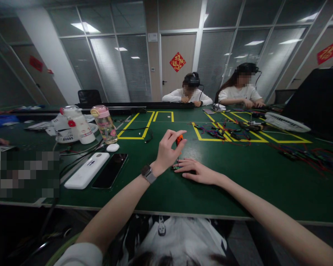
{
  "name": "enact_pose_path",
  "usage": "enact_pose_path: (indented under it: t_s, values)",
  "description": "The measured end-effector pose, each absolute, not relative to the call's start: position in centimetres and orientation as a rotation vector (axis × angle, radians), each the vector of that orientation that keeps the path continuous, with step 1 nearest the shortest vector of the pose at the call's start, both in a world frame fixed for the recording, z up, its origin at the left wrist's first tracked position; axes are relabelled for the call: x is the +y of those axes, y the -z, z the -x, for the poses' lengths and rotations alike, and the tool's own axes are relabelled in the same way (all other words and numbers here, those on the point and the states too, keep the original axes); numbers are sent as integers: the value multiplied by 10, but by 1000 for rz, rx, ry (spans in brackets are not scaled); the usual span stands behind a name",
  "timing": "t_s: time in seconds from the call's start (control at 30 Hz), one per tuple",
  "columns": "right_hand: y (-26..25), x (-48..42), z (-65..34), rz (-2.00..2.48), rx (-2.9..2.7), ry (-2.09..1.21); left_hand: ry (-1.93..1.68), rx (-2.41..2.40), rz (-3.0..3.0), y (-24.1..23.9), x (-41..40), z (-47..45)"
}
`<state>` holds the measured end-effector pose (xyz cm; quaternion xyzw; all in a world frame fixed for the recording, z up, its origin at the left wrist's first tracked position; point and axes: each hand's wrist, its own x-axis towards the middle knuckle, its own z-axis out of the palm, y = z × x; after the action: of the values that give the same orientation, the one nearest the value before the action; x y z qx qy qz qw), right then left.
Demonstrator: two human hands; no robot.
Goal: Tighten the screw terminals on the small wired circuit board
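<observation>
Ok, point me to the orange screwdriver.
The screwdriver is just right of centre in the head view, upright in the left hand, over a small green board by the right hand.

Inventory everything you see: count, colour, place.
Screwdriver: one, orange, upright, centre
Board: one, green, below screwdriver
Table: one, green, centre
Tape: several strips, yellow, on table
Power bank: one, white, left
Phone: one, black, beside power bank
Earbud case: one, white, beyond phone
Bottles: two, white and pink-lidded, left
Grilles: two, white, left and right
Wires: many, mixed, left and right
Shape: one, black, right edge, unclear
Signs: three, red, far side
People: two, white tops, across; one partial, left
Watch: one, grey strap, left wrist
Left hand: one, bare, holding screwdriver
Right hand: one, bare, by board
</observation>
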<state>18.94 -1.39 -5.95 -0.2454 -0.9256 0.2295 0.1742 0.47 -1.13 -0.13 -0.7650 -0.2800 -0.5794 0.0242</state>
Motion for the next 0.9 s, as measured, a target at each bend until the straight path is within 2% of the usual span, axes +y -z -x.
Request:
enact_pose_path:
  t_s: [0.9]
  values:
    - [57, -15, -189, 703, -2620, -681, 1874, -835, 2436, -1, -14, -6]
